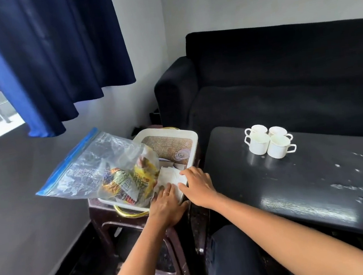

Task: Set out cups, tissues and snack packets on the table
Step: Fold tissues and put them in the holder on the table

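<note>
Head view, the only one supplied. Four white cups (270, 143) stand grouped on the dark surface (306, 193) at right of centre, touching or nearly so, handles outward; that part of the task appears done.

At centre-left a white tray (190, 136) sits on a small dark stool (108, 222), just beside the surface. In the tray lie a stack of white tissues (172, 176) and a clear zip bag (84, 166) with a blue seal strip, which leans out over the tray's left rim. Inside the bag are yellow snack packets (133, 181). A woven mat (168, 145) lies at the tray's far end.

The left hand (167, 205) rests with fingers straight, flat on the near edge of the tissues; it wears a ring. The right hand (198, 186) lies over the right side of the same stack and the tray rim, fingers lightly bent; whether its fingertips have got under the stack I cannot tell. Neither hand has the stack lifted.

Judgement: the tissues are next to go across. They are light, soft and loose-leaved, liable to fan out or slide if pinched at one corner. Best taken from both sides, fingers beneath and thumbs on top. The bag is limp and slippery; its weight sits low, so support the packets from below.
</note>
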A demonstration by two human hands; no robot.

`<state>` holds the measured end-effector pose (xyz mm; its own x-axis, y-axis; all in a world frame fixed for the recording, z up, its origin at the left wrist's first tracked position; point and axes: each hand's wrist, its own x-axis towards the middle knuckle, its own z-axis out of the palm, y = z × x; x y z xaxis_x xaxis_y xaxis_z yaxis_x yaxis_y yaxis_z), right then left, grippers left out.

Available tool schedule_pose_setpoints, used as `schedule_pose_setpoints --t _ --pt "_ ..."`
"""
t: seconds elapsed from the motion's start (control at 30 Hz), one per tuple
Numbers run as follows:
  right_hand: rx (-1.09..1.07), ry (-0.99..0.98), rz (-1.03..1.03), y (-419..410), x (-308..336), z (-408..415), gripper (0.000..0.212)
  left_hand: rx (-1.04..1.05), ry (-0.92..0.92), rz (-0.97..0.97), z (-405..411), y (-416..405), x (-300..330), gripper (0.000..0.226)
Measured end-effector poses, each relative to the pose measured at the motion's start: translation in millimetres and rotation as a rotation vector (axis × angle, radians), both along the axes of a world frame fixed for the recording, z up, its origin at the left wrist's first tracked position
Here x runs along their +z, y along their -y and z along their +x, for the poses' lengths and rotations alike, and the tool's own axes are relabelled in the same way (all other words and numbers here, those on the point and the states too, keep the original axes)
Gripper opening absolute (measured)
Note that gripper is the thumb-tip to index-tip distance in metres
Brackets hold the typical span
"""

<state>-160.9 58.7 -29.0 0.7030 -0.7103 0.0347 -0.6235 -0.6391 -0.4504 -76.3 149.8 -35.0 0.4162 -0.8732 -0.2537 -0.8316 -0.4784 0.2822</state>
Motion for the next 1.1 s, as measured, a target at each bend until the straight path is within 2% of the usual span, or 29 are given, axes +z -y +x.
schedule_pose_setpoints --t 0.17,0.4,0.5,0.6,0.77,0.9,1.0,1.1 --pt "0.034 -0.093 -0.055 14.1 3.3 19.2 0.047 -0.013 -0.032 0.022 1.7 0.8 3.0 0.083" --pt "0.065 -0.347 -0.044 23.9 9.3 39.6 0.057 -0.011 -0.034 0.063 1.1 0.0 2.9 0.087" --pt "0.044 -0.393 -0.013 26.1 14.8 47.4 0.063 -0.003 -0.043 0.060 1.3 0.1 2.3 0.088" --pt "0.025 -0.404 0.026 25.8 16.0 51.7 0.059 -0.001 -0.043 0.066 -0.5 0.2 3.1 0.088" --pt "0.010 -0.343 0.027 21.5 14.6 52.2 0.040 -0.001 -0.051 0.074 -2.0 -1.4 6.2 0.088" --pt "-0.013 -0.275 0.081 18.3 11.3 46.5 0.005 0.003 -0.064 0.044 -4.6 -2.6 9.6 0.089" --pt "-0.099 -0.127 0.152 16.0 12.9 42.9 0.020 0.011 -0.072 -0.031 -6.2 -1.5 14.1 0.087" --pt "-0.195 0.034 0.252 14.7 20.2 37.8 0.017 0.023 -0.085 -0.176 -6.7 1.2 17.9 0.082"
